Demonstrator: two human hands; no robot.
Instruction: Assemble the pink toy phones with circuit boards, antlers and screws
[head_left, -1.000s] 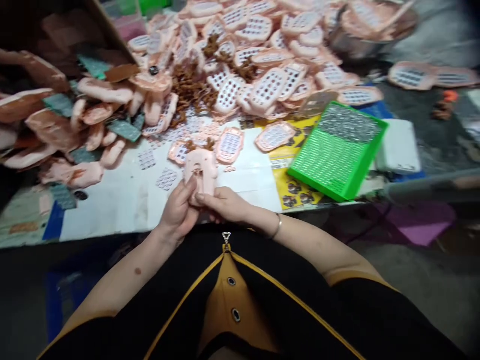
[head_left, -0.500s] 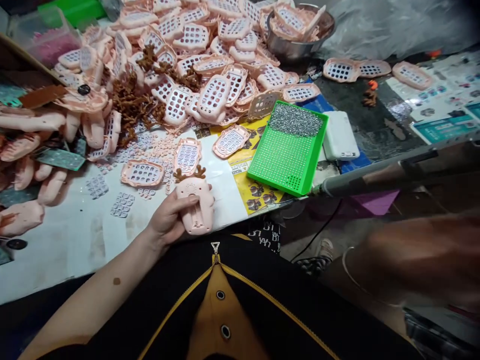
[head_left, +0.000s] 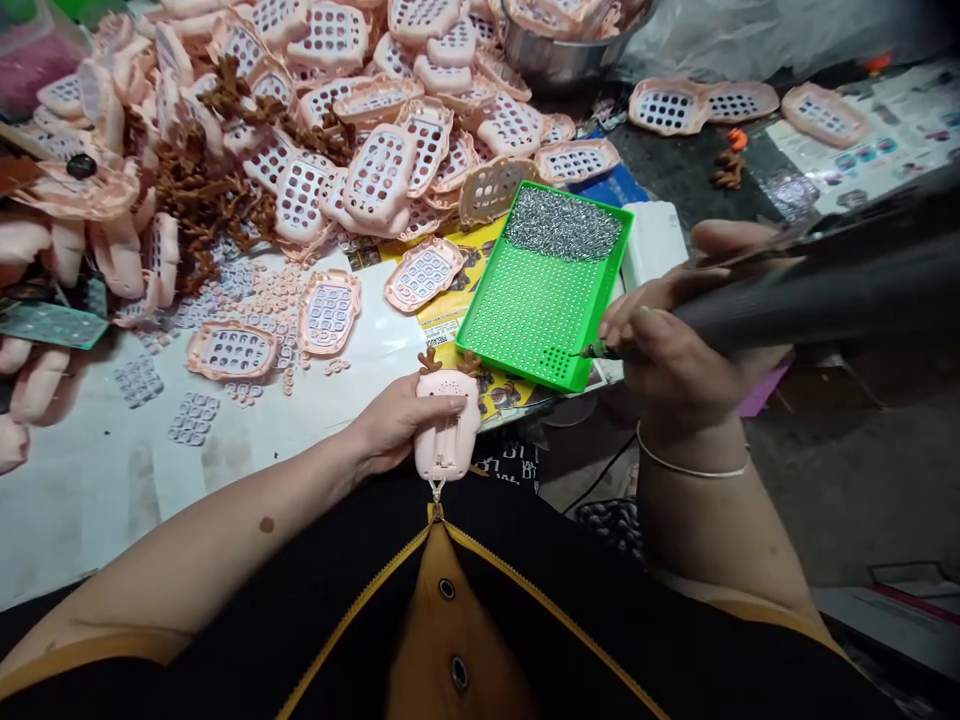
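My left hand (head_left: pixel 394 425) grips a pink toy phone shell (head_left: pixel 447 428) with small brown antlers at its top, held at the table's front edge near my chest. My right hand (head_left: pixel 675 340) is wrapped round a dark electric screwdriver (head_left: pixel 810 290), whose tip (head_left: pixel 589 351) points at the near right corner of a green perforated screw tray (head_left: pixel 536 300). A heap of silver screws (head_left: pixel 562 225) lies at the tray's far end.
A big heap of pink keypad shells (head_left: pixel 375 140) and brown antler parts (head_left: pixel 199 195) covers the back of the table. A metal bowl (head_left: pixel 555 60) of shells stands behind. A white box (head_left: pixel 654 245) lies beside the tray. Loose button pads (head_left: pixel 193 418) lie at the left.
My right hand let go of the shell, swung out to the right and came back holding the screwdriver at the green tray. My left hand kept the shell and shifted it right.
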